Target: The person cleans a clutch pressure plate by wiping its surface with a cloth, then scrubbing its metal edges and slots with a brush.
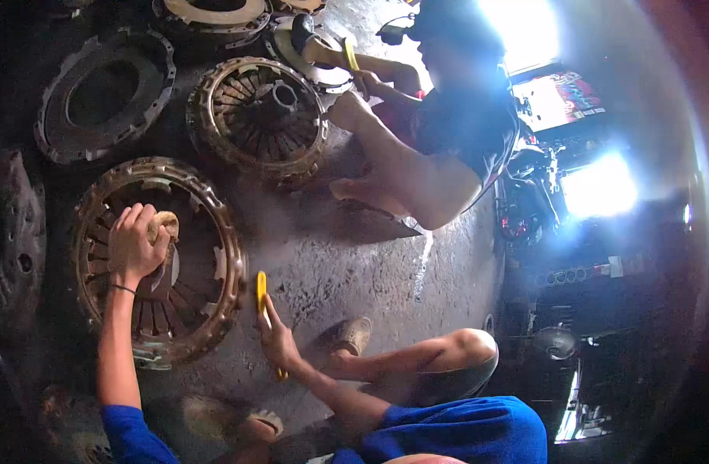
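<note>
At the left, my left hand [138, 243] has its fingers wrapped round a tan, rounded piece [164, 226] over the centre of a large round clutch cover [232, 255] with radial spring fingers. The cover lies on the dark floor. To its right, my right hand [277, 340] grips a yellow-handled tool [262, 292], whose yellow ends stick out above and below the fist. The tool is apart from the cover's rim.
Another clutch cover [207, 116] and a flat ring plate [49, 127] lie beyond. A co-worker [463, 108] crouches at the upper middle, holding a yellow tool [350, 54]. My sandalled foot [354, 336] is on the floor [347, 278]. A motorcycle [524, 201] stands at the right.
</note>
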`<act>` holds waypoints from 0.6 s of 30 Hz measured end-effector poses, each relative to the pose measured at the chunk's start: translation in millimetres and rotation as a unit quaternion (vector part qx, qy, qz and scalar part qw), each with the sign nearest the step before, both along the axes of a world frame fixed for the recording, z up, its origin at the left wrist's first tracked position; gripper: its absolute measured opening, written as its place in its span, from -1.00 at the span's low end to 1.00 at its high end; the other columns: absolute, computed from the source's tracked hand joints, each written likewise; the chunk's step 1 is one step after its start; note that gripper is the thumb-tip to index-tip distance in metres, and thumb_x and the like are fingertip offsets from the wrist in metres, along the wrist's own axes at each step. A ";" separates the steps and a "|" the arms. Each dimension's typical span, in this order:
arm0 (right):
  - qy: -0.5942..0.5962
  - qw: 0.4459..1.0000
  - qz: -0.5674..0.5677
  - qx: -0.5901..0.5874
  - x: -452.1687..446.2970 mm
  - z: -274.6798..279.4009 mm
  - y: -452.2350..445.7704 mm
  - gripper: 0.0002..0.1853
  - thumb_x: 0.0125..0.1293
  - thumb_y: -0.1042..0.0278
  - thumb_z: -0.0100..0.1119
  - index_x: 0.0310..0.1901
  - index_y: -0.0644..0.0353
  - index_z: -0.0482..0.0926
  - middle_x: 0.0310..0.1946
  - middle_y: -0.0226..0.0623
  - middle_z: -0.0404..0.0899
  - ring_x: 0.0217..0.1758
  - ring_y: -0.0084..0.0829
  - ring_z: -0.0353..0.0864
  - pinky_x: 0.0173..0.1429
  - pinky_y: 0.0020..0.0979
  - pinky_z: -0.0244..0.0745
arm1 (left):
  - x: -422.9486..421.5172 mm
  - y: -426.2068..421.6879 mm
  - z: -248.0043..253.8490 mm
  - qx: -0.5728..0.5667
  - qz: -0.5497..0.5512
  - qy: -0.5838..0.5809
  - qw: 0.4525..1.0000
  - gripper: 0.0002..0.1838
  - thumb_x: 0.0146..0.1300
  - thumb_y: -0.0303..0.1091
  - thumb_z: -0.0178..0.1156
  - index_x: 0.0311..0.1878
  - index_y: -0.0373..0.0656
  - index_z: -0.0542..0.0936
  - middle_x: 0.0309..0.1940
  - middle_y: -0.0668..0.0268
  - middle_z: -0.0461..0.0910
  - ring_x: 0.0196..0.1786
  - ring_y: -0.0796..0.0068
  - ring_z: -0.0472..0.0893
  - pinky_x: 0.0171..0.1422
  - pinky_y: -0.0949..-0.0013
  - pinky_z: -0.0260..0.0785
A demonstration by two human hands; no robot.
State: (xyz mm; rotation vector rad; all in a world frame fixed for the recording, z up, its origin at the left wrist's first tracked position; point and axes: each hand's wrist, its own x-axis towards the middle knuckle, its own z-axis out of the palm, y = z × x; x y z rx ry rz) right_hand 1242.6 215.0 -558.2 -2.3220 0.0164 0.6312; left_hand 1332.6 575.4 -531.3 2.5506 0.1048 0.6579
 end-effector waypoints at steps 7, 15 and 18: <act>-0.010 0.999 -0.014 0.051 50.2 -29.8 19.4 -0.35 0.69 0.18 -0.13 0.69 -0.10 -0.09 -0.04 -0.04 0.59 -0.24 -0.39 0.53 -0.11 -0.34 0.59 | -6.5 5.2 -25.0 0.024 0.040 0.121 0.992 -0.34 0.43 0.12 0.13 0.34 -0.25 0.55 0.38 -0.15 0.47 0.46 -0.14 0.42 0.55 -0.07 0.25; -0.063 0.996 0.020 0.055 39.3 9.5 2.0 -0.34 0.68 0.25 -0.11 0.68 0.00 -0.07 -0.15 -0.03 0.64 -0.34 -0.43 0.56 -0.20 -0.30 0.57 | 7.7 27.8 -69.2 0.074 -0.011 -0.057 0.996 -0.58 0.39 0.02 0.22 0.06 -0.12 0.64 -0.08 0.19 0.68 0.01 0.05 0.67 0.05 0.08 0.56; 0.007 0.999 0.006 0.042 99.0 -9.3 42.2 -0.36 0.66 0.13 -0.12 0.66 0.06 0.04 -0.44 -0.23 0.57 -0.53 -0.43 0.48 -0.45 -0.25 0.44 | 2.4 15.6 -44.1 0.071 0.006 -0.011 0.997 -0.59 0.34 -0.01 0.24 0.05 -0.12 0.66 -0.07 0.16 0.69 -0.02 0.05 0.67 0.04 0.08 0.58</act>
